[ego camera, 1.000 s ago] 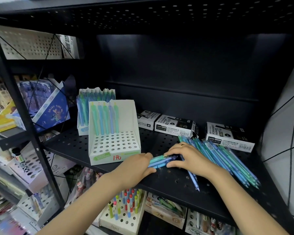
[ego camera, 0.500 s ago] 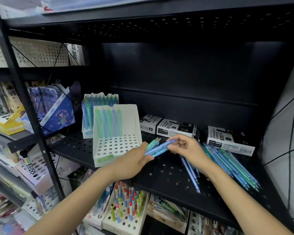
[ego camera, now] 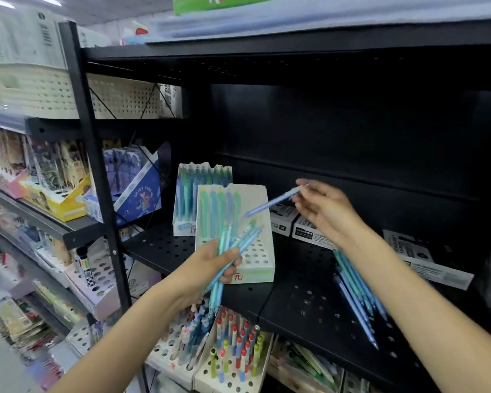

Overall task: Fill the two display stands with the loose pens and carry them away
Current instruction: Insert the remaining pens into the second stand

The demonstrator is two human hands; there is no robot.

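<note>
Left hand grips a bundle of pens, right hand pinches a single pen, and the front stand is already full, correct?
Not quite. In the head view the front stand has only its back row filled. The left hand grips the bundle; the right hand pinches one pen.

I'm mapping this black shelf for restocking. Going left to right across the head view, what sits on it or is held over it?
Rear display stand → front display stand → single pen in the right hand → loose pens → white box.

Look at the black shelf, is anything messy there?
Yes. A heap of loose pens lies scattered flat on the shelf at the right, while the front display stand has mostly empty holes.
</note>
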